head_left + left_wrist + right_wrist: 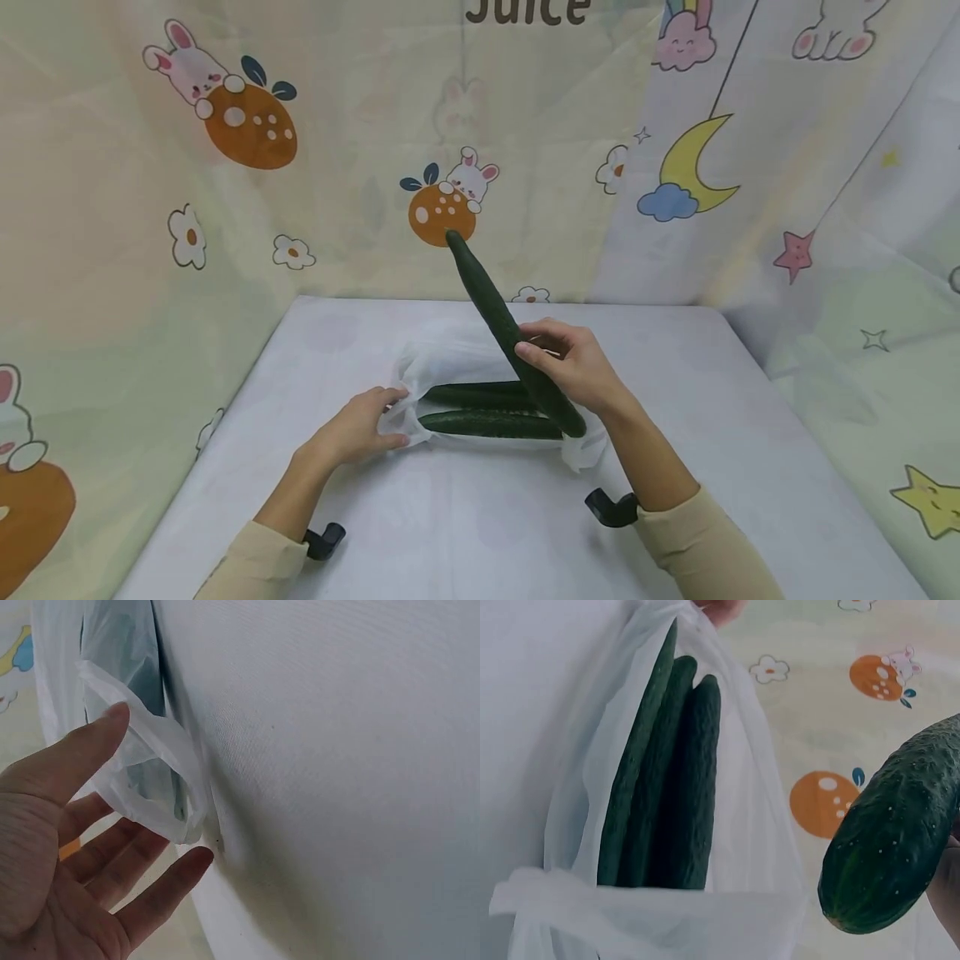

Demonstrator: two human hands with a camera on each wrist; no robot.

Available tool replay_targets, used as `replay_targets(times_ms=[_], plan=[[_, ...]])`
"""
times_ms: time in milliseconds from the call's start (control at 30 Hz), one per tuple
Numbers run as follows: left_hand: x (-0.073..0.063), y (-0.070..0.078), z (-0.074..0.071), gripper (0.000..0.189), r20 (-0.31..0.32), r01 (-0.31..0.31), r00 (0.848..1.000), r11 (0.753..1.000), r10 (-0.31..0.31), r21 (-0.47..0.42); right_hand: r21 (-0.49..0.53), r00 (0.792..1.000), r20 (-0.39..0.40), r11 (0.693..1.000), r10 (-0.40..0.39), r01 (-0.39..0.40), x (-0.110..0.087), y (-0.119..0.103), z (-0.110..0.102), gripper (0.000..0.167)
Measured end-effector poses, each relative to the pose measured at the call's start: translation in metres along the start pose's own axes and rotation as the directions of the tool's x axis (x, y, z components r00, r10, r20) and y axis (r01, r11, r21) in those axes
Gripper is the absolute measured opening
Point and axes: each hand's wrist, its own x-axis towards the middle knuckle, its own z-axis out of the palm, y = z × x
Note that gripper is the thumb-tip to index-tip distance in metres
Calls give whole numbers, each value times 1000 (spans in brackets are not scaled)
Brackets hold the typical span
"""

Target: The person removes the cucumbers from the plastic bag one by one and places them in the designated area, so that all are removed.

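Note:
My right hand [577, 367] holds a long dark green cucumber [491, 312] around its middle, tilted over a white plastic bag [435, 358] on the table. In the right wrist view, the blunt end of this cucumber [889, 847] shows at the right. Three more cucumbers [664, 780] lie side by side in the bag's opening. At the bag's left end is my left hand [365, 427]. Its fingers are spread in the left wrist view, the thumb tip right at the bag's thin edge [161, 739].
The bag rests on a white-covered table [450, 533]. Behind and beside the table hang cloth sheets [360, 167] printed with rabbits, oranges, flowers and stars. A black curved piece sits at each wrist, the right one [611, 508] just above the table in the head view.

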Motion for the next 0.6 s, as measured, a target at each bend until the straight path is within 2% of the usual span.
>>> replay_targets(times_ms=[200, 400, 600], plan=[[-1, 0, 1, 71, 7, -5, 1000, 1000, 5, 2, -21, 999, -30, 999, 35, -36, -5, 3, -11, 31], [-1, -2, 1, 72, 14, -5, 1000, 1000, 5, 0, -28, 994, -97, 998, 54, -57, -13, 13, -26, 33], [1, 0, 1, 72, 10, -9, 1000, 1000, 10, -6, -57, 974, -197, 991, 109, -122, -24, 27, -49, 37]])
